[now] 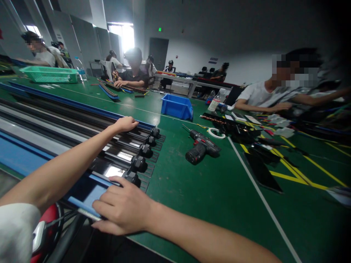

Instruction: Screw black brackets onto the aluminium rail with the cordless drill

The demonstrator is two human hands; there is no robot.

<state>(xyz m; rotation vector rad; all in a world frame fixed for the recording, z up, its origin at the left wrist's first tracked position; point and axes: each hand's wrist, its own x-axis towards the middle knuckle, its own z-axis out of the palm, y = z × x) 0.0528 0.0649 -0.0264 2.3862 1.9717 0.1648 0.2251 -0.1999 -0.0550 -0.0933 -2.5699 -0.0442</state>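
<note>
A long frame of black and blue rails (68, 120) lies on the green table (208, 190), with a row of black end caps (139, 162) at its near end. My left hand (126, 124) rests curled over the far blue rail near its end. My right hand (123, 208) lies on the near blue rail at the table's front edge, fingers bent round its edge and thumb pointing toward the closest cap.
A cordless drill (201, 148) lies right of the rails, with a white tape roll (216, 133) and a blue bin (177, 106) behind it. Black parts and cards (246, 128) clutter the right side. Several people sit round the table. A green basket (49, 75) stands far left.
</note>
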